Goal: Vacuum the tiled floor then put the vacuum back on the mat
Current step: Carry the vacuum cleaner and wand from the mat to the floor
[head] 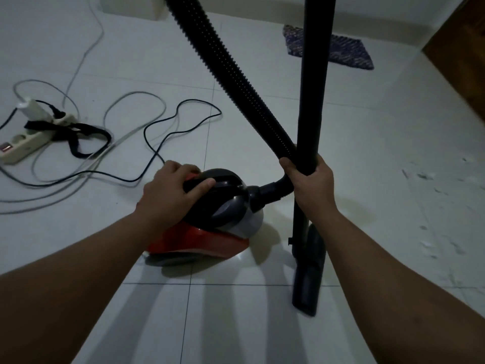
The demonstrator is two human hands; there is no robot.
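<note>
A red, black and grey canister vacuum (223, 224) stands on the white tiled floor (236, 324) in the middle of the view. My left hand (173, 190) grips its black top handle. My right hand (309, 185) grips the black wand (313, 82), which stands upright with its floor nozzle (308, 279) on the tiles. The ribbed black hose (231, 74) runs from the vacuum's front up and out of the top of the view. A dark blue patterned mat (341, 48) lies at the far right, near the wall.
A white power strip (23, 145) with plugs and a black strap lies at the left. Grey and black cables (157, 127) loop over the tiles between it and the vacuum. White dust specks (430, 206) dot the floor at the right. A wooden door edge (462, 48) shows top right.
</note>
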